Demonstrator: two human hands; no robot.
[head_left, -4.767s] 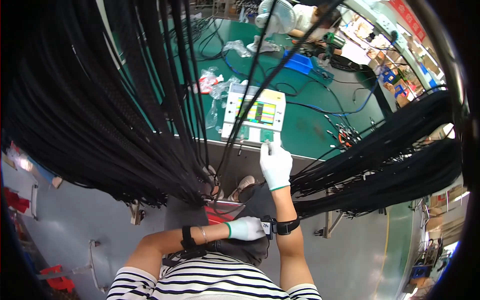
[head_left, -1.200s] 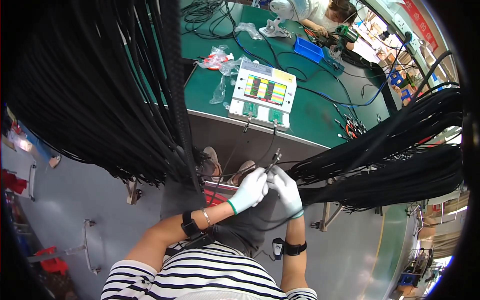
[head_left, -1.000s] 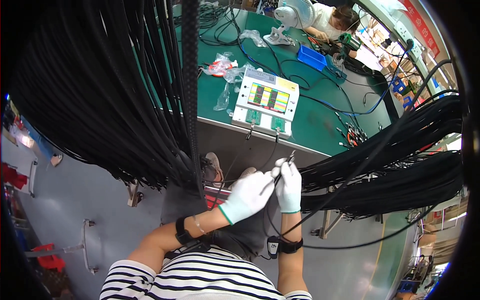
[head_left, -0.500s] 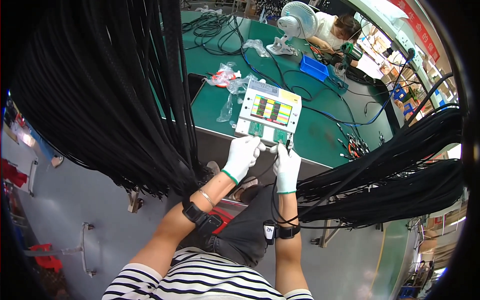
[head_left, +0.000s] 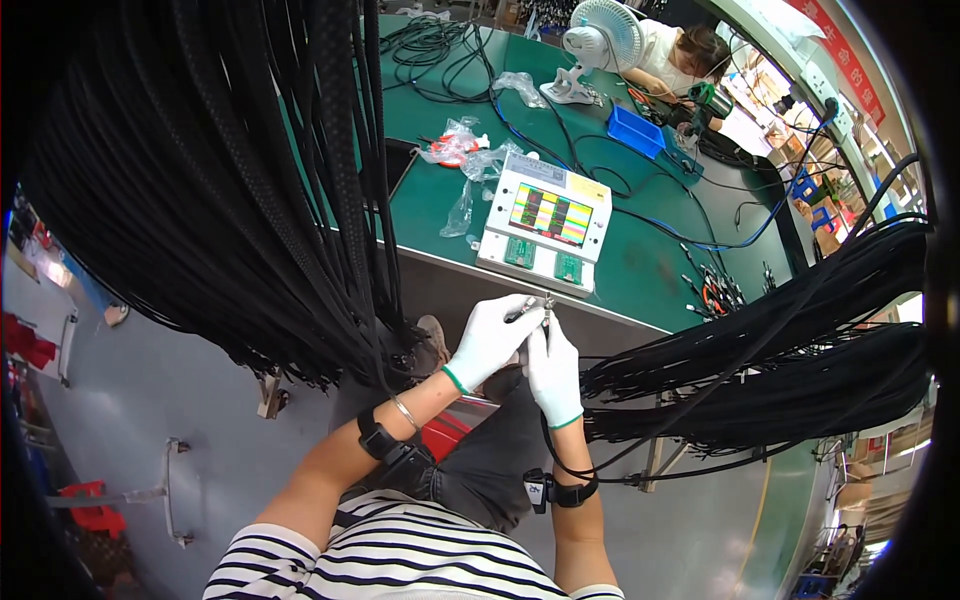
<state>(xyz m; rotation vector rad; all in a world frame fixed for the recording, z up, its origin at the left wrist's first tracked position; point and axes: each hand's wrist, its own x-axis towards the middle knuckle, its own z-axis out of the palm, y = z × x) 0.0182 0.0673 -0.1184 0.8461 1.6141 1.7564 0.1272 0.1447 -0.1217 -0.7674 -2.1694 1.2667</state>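
Observation:
My left hand [head_left: 490,340], in a white glove with a green cuff, is closed in a pinch on a small dark cable end [head_left: 519,315]. Close beside it, my right hand [head_left: 555,378], gloved alike, grips a black cable's metal-tipped connector [head_left: 548,303]. Both sets of fingertips almost meet, just in front of the table edge. From the right hand the black cable [head_left: 548,435] hangs past the wrist. Beyond the hands stands a white cable tester [head_left: 498,250] with a lit coloured screen and two green socket boards; neither hand touches it.
Thick bundles of black cables hang at the left [head_left: 200,200] and right [head_left: 790,350]. On the green table [head_left: 640,280] lie plastic bags [head_left: 458,210], red-handled pliers [head_left: 455,150], a blue tray [head_left: 636,132] and loose connectors [head_left: 715,292]. A white fan [head_left: 600,45] and a co-worker [head_left: 670,60] are farther back.
Both hands have drawn back from the tester's front boards toward me. The connector at my right hand has come away from the tester, and the fingertips now meet around the cable ends.

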